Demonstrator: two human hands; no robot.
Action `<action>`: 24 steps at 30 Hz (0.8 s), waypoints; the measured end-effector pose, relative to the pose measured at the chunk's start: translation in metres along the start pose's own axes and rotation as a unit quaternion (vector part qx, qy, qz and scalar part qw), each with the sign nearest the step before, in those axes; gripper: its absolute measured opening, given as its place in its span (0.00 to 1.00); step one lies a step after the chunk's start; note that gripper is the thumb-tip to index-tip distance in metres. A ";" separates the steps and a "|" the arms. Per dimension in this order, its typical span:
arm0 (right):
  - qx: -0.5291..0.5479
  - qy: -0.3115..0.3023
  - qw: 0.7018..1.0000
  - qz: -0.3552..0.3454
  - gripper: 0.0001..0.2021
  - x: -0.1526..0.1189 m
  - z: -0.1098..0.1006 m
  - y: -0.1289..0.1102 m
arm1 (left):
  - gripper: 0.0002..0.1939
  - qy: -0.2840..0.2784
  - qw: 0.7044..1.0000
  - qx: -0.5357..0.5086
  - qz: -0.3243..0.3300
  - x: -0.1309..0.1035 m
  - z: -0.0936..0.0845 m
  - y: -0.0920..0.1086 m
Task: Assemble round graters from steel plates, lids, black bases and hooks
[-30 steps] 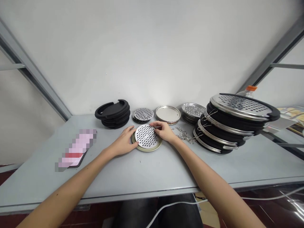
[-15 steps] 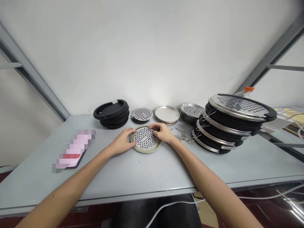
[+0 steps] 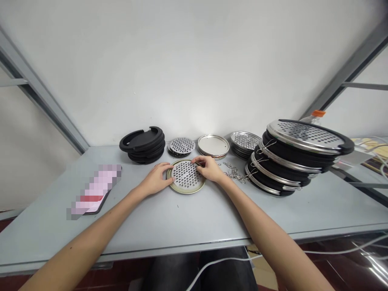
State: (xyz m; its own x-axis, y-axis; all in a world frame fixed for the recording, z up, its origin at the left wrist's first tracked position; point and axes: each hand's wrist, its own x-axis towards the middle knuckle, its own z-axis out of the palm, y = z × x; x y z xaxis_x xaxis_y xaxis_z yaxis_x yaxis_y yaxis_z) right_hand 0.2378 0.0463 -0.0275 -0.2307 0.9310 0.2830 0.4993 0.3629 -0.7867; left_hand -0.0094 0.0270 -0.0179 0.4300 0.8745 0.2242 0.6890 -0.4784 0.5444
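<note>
A perforated metal disc, like a grater plate, rests inside a shallow gold-rimmed metal ring on the grey table. My left hand grips the left side, its thumb on the disc's edge and its fingers at the ring's rim. At the upper right, my right hand has its fingers bent over the disc's edge and the rim. Whether the disc is seated flat cannot be made out. Just right of my right hand lies a pile of bent wire clips.
Black round holders are stacked at back left. Beside them stand perforated discs, plain metal lids and rimmed perforated discs. A tall leaning stack of clipped assemblies occupies the right. A phone lies left.
The perforated disc has shifted slightly to the right within the ring, and the fingers of both hands have moved a little with it. The surrounding stacks stay put.
</note>
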 end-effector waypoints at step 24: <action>-0.121 -0.029 0.991 -0.050 0.18 -0.004 0.002 -0.011 | 0.30 -0.084 0.996 0.031 -0.016 -0.003 -0.017 0.004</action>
State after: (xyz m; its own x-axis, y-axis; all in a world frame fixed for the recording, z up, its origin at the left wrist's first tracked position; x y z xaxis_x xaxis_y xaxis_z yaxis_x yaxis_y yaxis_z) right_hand 0.2321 0.0384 -0.0213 -0.3326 0.8886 0.3157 0.6553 0.4585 -0.6003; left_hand -0.0182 0.0238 -0.0031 0.4956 0.8660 0.0664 0.7359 -0.4593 0.4974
